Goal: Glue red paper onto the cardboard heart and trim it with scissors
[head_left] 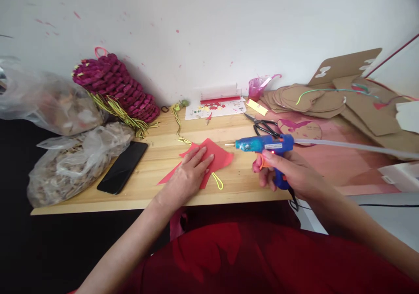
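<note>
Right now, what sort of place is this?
Likely a handicraft workspace: a glue gun in the right hand, scissors on the bench, and cut cardboard pieces behind.

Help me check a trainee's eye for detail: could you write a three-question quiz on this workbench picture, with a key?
1. Multiple choice. What does the right hand hold?
A) scissors
B) a blue glue gun
C) a phone

2. True or false. The left hand rests on the red pieces.

3. Fill in the missing word. The looped cord showing at the near edge of the red pieces is ____ in colour.

Key: 1. B; 2. True; 3. yellow.
</note>
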### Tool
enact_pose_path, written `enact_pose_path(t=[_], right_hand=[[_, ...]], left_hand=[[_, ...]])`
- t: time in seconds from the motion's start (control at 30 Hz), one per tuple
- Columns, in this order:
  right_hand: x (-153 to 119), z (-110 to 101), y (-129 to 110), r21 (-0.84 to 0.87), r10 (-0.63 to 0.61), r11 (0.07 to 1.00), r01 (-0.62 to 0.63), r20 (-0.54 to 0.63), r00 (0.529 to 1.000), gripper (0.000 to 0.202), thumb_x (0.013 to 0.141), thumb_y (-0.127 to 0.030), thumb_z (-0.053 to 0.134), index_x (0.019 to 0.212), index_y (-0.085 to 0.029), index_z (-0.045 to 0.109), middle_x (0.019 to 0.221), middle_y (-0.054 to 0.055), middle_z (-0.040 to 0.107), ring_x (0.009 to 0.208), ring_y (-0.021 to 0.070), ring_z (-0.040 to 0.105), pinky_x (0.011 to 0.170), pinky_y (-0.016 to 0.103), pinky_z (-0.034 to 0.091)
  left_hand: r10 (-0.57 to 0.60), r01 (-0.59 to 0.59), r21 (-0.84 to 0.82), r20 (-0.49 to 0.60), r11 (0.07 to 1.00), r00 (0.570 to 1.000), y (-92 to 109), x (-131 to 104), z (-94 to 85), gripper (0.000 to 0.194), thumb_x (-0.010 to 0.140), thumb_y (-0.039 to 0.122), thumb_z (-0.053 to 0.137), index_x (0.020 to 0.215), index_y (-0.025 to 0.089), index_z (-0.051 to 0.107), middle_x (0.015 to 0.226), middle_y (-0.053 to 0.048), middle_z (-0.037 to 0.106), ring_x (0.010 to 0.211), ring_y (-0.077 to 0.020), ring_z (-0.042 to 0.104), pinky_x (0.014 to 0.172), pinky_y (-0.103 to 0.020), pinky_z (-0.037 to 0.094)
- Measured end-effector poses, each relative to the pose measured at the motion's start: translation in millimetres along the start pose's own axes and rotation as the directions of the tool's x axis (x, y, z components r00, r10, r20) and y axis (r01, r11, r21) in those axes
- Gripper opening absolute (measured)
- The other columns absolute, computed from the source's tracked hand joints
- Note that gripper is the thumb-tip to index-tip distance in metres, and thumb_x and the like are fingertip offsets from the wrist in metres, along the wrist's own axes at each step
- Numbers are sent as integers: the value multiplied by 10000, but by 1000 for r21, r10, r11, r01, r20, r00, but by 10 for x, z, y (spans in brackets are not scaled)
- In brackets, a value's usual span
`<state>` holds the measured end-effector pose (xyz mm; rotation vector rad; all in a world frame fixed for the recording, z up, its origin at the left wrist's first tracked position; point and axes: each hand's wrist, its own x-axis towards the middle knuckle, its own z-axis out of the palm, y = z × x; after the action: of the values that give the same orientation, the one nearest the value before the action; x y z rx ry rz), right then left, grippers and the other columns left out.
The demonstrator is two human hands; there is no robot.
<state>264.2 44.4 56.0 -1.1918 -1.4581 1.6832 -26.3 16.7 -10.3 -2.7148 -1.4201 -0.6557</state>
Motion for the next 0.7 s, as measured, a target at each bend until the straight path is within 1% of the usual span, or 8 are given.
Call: enact_pose_path(t=[0.07,0.17,0.27,0.37,0.5,0.57,0.63,0.7], right_hand=[[63,25,55,205,-14,978,21,-34,999,405,844,-611,632,812,-209,591,801,32,670,555,146,632,421,248,412],[150,86,128,338,-10,941,26,-48,999,388,850,-587,637,806,-205,588,760,20,661,541,132,618,428,234,409],[220,166,184,382,20,924,7,-65,998,381,835,-571,662,794,-197,601,744,17,660,558,135,630,444,226,425],[275,246,218,413,39,911,-13,-55,998,378,829,-562,675,801,-189,621,793,34,684,656,160,687,507,225,484],[328,309,246,423,39,906,-17,-44,998,375,837,-561,671,802,-192,613,833,52,706,739,187,722,574,238,523],[344,320,267,426,34,905,-6,-59,998,371,834,-559,676,808,-194,610,840,53,709,746,190,726,590,246,532],[352,323,296,428,24,904,11,-77,997,372,828,-559,685,818,-195,615,840,53,711,747,191,726,613,255,543],[351,324,324,425,15,905,26,-93,996,377,817,-564,700,824,-195,623,837,52,712,744,189,725,628,260,549]], left_hand=[[-13,11,55,42,998,999,47,29,-8,441,995,132,429,1428,95,509,1491,-225,499,1462,-333,378,1139,-593,420],[-27,18,123,69,992,997,94,62,-7,458,1001,136,401,1444,48,478,1490,-239,496,1436,-341,417,1140,-574,424],[-27,15,146,83,989,996,104,70,3,459,1004,138,391,1440,24,476,1473,-238,517,1414,-337,451,1143,-557,426],[-17,9,116,67,993,998,93,48,4,455,986,104,408,1427,44,504,1459,-227,536,1413,-332,453,1124,-544,453],[15,-16,24,47,1000,999,71,-23,13,508,964,32,383,1441,144,515,1441,-153,578,1433,-303,429,1092,-550,486],[7,-6,-12,64,1000,998,69,-63,28,502,980,57,395,1444,204,518,1443,-99,586,1459,-294,387,1101,-560,475],[5,-2,-40,70,999,998,79,-92,36,460,989,94,433,1405,242,562,1430,-59,603,1468,-292,367,1104,-552,472],[22,-19,-74,36,997,999,103,-97,20,401,983,108,471,1320,253,632,1386,-46,639,1427,-284,422,1083,-521,493]])
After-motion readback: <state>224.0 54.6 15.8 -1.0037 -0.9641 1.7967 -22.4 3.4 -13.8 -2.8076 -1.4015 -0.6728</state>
